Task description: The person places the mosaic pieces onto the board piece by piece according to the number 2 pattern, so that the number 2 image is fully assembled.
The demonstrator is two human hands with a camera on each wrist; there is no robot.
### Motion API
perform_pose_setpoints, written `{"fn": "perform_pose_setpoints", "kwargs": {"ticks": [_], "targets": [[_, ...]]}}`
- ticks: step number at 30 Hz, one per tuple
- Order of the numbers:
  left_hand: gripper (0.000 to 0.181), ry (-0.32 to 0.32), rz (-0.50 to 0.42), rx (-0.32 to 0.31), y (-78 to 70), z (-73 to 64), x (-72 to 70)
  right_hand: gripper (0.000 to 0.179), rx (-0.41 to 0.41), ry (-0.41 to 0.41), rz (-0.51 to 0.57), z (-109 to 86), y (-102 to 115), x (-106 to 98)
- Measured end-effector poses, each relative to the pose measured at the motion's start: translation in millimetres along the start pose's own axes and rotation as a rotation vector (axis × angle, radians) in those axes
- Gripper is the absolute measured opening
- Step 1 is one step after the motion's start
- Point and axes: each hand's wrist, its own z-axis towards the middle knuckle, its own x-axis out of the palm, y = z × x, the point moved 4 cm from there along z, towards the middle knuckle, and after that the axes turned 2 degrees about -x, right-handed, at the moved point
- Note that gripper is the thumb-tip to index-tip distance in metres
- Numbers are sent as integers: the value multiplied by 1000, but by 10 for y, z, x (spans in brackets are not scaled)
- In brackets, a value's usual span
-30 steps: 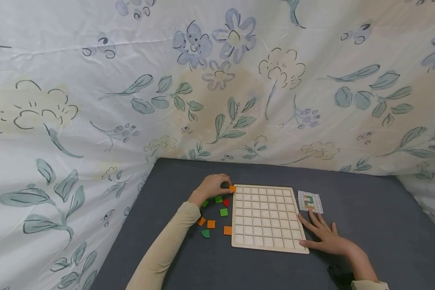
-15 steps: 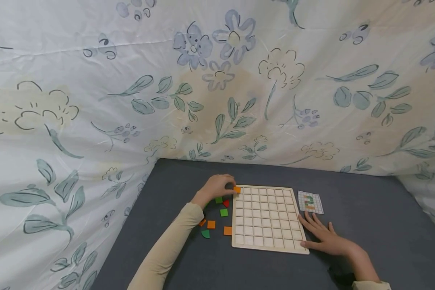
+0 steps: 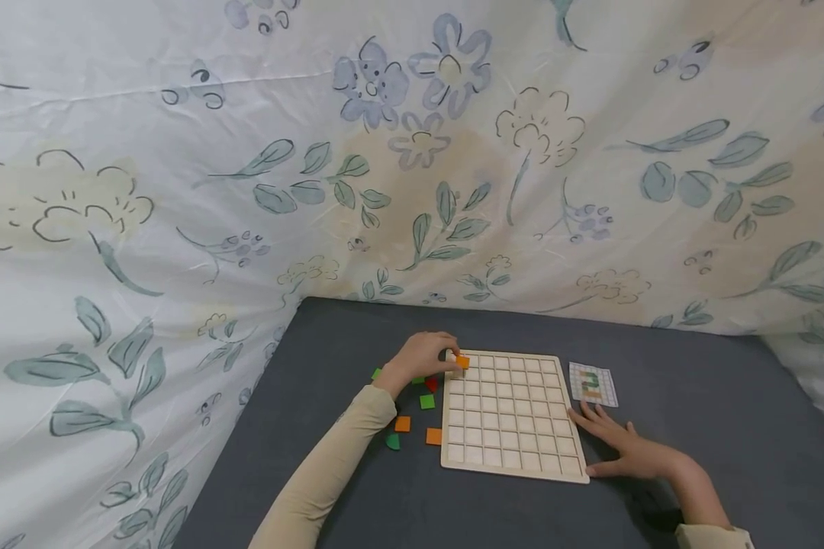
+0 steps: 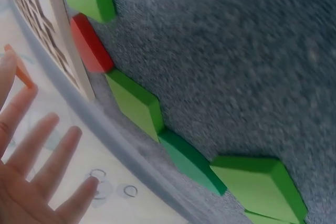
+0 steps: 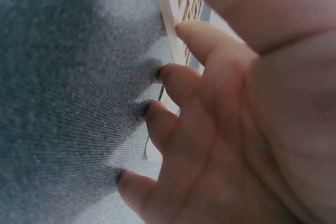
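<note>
My left hand (image 3: 422, 358) pinches a small orange square tile (image 3: 463, 362) between thumb and index finger, above the far left corner of a pale wooden grid board (image 3: 515, 419). In the left wrist view the same orange tile (image 4: 20, 67) shows edge-on at the fingertips, and the other fingers are spread. Whether the tile touches the board is unclear. At the board's right side lies my right hand (image 3: 632, 454), fingers spread, with index finger and thumb at the rim. The right wrist view shows its other fingertips on the dark cloth.
Left of the board lie green tiles (image 3: 427, 402), a red tile (image 3: 431, 385), orange tiles (image 3: 434, 436) and a dark green rounded piece (image 3: 393, 441). My left forearm covers part of this area. A printed pattern card (image 3: 593, 385) lies right of the board. Flowered fabric (image 3: 453, 252) hangs behind.
My left hand has carried the orange tile rightward, from the board's left edge to over its far left corner. My right hand has stayed by the right edge, its fingers shifting slightly.
</note>
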Motion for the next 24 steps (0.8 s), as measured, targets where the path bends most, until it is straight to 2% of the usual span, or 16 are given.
{"fn": "perform_pose_setpoints", "kwargs": {"ticks": [5,12,15,18,24], "targets": [[31,-23,5,11,-42,4,4,83,-19,-27,0,-14,-5,-1],[32,-25,-16,42,-127,7,-6,72,-138,-139,-9,-85,-67,87],[33,-28,-2,29,-153,19,-2,68,-162,-189,5,-87,-91,116],[33,-28,8,11,-177,36,10,67,-153,-225,13,-78,-108,143],[33,-48,23,-19,-215,64,40,69,-182,-295,-32,-74,-137,180]]}}
